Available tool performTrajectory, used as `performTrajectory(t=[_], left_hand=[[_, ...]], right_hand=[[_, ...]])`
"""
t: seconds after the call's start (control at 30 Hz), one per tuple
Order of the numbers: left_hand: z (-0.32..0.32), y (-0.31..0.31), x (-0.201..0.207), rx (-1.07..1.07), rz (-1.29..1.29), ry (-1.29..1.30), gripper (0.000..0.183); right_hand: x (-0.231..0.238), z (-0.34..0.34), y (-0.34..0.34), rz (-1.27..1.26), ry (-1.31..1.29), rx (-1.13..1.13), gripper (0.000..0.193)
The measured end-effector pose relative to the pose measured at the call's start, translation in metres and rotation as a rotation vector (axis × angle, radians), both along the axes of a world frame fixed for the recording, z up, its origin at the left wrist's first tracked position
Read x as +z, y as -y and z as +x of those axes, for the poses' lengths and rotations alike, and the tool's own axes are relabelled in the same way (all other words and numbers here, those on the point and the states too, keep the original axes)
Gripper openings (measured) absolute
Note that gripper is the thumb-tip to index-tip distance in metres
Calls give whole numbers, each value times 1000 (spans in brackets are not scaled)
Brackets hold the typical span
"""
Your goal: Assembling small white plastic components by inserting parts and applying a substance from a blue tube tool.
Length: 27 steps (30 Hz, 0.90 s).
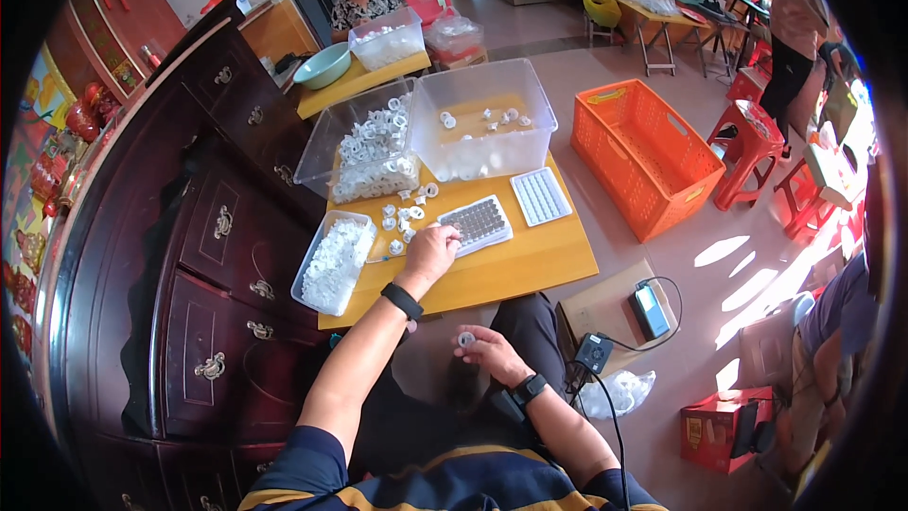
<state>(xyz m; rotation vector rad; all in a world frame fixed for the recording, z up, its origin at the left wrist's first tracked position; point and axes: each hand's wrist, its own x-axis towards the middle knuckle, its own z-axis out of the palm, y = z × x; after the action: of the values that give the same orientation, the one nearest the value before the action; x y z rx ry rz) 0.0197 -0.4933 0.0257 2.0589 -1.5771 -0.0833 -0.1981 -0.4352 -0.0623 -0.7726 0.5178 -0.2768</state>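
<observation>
Your right hand (496, 356) pinches a ring (464, 339) (likely light, stiff; grip its rim); a tray (480, 221) lies by your left hand (434, 252), hold unclear.

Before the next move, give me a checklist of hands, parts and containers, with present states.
1. Right hand holds a white ring part: ok.
2. Left hand at the white grey-grid tray: ok.
3. Left hand holding a part: cannot tell.
4. Left clear bin heaped with white parts: ok.
5. Right clear bin equally heaped: not ok, few parts show.
6. Loose parts off the table: not ok, several there.
</observation>
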Motion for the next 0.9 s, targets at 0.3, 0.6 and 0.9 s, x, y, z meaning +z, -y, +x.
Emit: performTrajectory(t=[0.3,0.6,0.9], left_hand=[[9,5,15,-67,24,13,9],[-47,-98,35,-163,-145,-287,4],[-79,-143,0,-74,-219,-73,6]], right_hand=[[15,-4,16,337,289,2,34],[11,-5,21,452,478,32,34],[2,2,13,406,432,40,37]])
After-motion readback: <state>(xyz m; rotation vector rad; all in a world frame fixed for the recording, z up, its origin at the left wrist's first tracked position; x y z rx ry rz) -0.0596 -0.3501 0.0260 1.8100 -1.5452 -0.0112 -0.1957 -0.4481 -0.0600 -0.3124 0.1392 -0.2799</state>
